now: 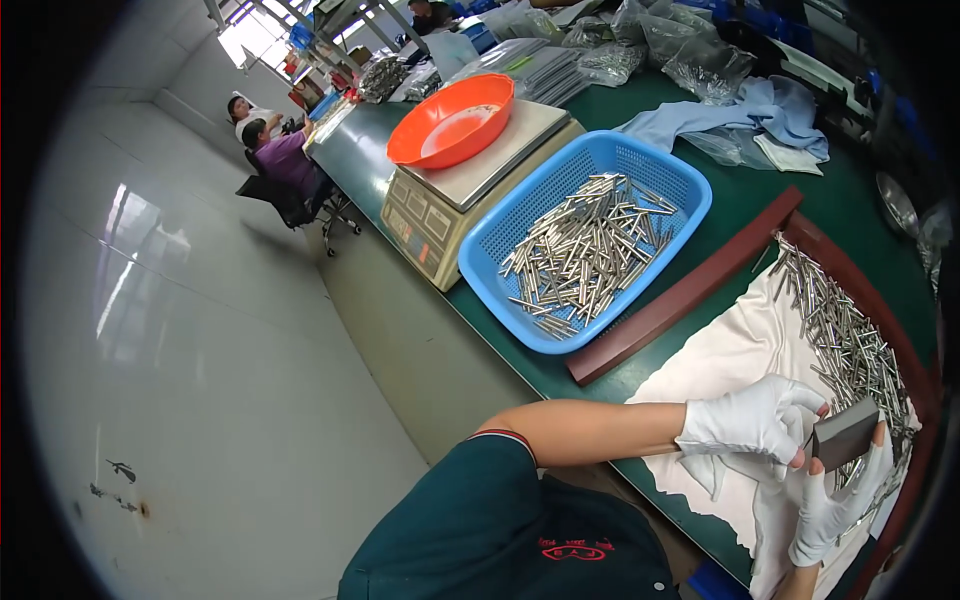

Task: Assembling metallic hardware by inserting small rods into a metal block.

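Both my hands wear white gloves with the fingertips bare. My right hand (838,505) grips a dark grey rectangular block (846,434) between thumb and fingers. Close against the block's left side, my left hand (750,418) has its thumb and fingers drawn together in a pinch. Whatever lies between those fingertips is too small to make out. Beneath and beyond the hands, a pile of short silvery metal pins (845,325) lies on a white cloth (735,350).
Dark red wooden bars (690,285) frame the cloth on the green table. Left of it stand a blue basket (490,290) of similar pins and a scale (425,225) bearing an orange bowl (450,120). Bags and a light blue cloth (700,118) lie beyond. People sit farther off.
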